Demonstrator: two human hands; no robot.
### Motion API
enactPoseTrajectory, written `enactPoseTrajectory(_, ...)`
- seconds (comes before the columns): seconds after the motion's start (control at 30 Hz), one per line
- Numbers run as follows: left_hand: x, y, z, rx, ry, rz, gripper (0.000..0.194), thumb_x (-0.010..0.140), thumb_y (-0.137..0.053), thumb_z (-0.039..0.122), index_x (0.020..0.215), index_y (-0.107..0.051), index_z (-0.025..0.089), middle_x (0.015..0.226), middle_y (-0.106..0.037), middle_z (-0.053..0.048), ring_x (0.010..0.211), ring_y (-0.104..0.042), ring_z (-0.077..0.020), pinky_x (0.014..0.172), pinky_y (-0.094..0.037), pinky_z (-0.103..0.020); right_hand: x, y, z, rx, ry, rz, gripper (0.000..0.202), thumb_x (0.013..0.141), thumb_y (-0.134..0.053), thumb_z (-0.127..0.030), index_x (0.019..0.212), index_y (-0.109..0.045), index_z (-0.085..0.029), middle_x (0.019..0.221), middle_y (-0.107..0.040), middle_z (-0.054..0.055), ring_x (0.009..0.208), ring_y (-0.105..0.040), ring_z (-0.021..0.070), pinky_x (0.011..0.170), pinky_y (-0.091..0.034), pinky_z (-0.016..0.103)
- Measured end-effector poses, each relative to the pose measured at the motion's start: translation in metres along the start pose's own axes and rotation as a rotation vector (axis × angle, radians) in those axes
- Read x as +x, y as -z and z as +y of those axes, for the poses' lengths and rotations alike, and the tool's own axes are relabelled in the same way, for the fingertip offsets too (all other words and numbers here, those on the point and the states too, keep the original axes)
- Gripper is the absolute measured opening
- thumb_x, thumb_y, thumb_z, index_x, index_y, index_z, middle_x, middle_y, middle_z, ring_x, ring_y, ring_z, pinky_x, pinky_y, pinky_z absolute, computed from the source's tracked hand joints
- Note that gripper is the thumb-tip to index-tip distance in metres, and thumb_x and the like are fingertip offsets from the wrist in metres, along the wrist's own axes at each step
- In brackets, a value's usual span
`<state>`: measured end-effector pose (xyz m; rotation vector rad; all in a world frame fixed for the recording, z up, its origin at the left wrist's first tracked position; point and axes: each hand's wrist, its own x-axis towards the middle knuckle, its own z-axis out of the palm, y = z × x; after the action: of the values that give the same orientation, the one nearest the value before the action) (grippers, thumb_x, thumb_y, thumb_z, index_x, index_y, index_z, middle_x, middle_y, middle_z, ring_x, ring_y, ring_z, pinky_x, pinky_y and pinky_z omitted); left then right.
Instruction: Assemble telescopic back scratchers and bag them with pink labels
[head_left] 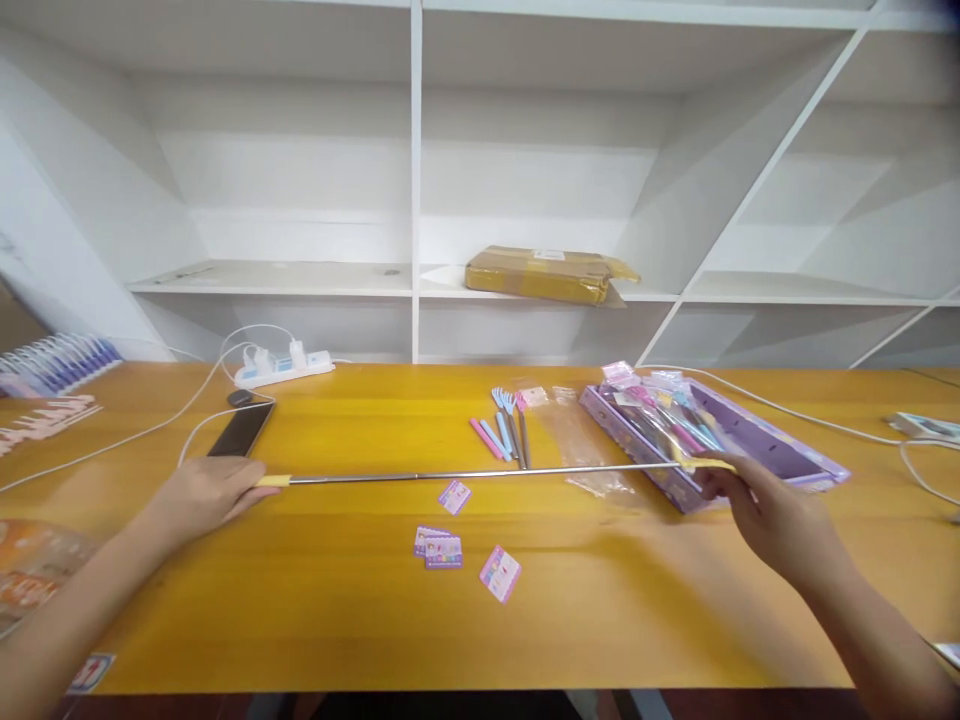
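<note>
The left hand (225,492) is pinching the yellow handle end of the extended metal rod (480,473); the right hand (757,495) is gripping the opposite yellow end — the rod is spanning nearly level between both grips, above the table (337,610). Small cards (444,552) are lying below the rod's middle. The purple box (765,430) is sitting just beside the right grip — the phone (241,430) is lying beyond the left grip.
</note>
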<state>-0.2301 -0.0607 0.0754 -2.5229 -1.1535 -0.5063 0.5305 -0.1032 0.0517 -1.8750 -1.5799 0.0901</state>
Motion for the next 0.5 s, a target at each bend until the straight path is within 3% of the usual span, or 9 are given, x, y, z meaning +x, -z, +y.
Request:
enactPoseTrajectory(0.1, 0.006, -0.004, 0.019, 0.037, -0.057, 0.032, 0.031, 0.100, -0.061, 0.039, 0.075, -0.062, 0.022, 0.065, -0.064, 0.000, 0.059, -0.058, -0.0141, 0.058, -0.038, -0.026, -0.007, -0.011, 0.012, -0.018, -0.007, -0.019, 0.019, 0.092, -0.054, -0.034, 0.107, -0.065, -0.030, 0.092, -0.075, 0.016, 0.079, -0.071, 0.0267, 0.075, -0.046, 0.041)
enactPoseTrajectory(0.2, 0.015, -0.005, 0.032, 0.049, -0.081, 0.033, 0.028, 0.100, -0.059, 0.035, 0.075, -0.061, 0.022, 0.066, -0.065, -0.001, 0.059, -0.061, -0.0154, 0.057, -0.040, -0.028, -0.008, -0.012, 0.024, -0.139, -0.077, -0.045, 0.011, 0.087, -0.058, -0.042, 0.090, -0.063, -0.032, 0.088, -0.074, 0.017, 0.070, -0.068, 0.0288, 0.064, -0.040, 0.040)
enactPoseTrajectory(0.3, 0.016, -0.005, 0.035, 0.055, -0.105, 0.013, 0.029, 0.102, -0.056, 0.033, 0.076, -0.060, 0.021, 0.066, -0.065, -0.001, 0.058, -0.061, -0.0153, 0.057, -0.039, -0.028, -0.009, -0.003, 0.034, -0.220, -0.098, -0.084, 0.016, 0.085, -0.060, -0.045, 0.079, -0.055, -0.031, 0.081, -0.070, 0.016, 0.065, -0.065, 0.0274, 0.061, -0.035, 0.038)
enactPoseTrajectory(0.5, 0.017, -0.007, 0.037, 0.028, -0.140, 0.029, 0.026, 0.103, -0.055, 0.030, 0.079, -0.060, 0.021, 0.064, -0.063, -0.001, 0.056, -0.059, -0.0145, 0.055, -0.038, -0.028, -0.016, 0.010, 0.037, -0.237, -0.100, -0.132, 0.016, 0.086, -0.059, -0.047, 0.082, -0.056, -0.032, 0.072, -0.066, 0.015, 0.065, -0.065, 0.0307, 0.061, -0.035, 0.039)
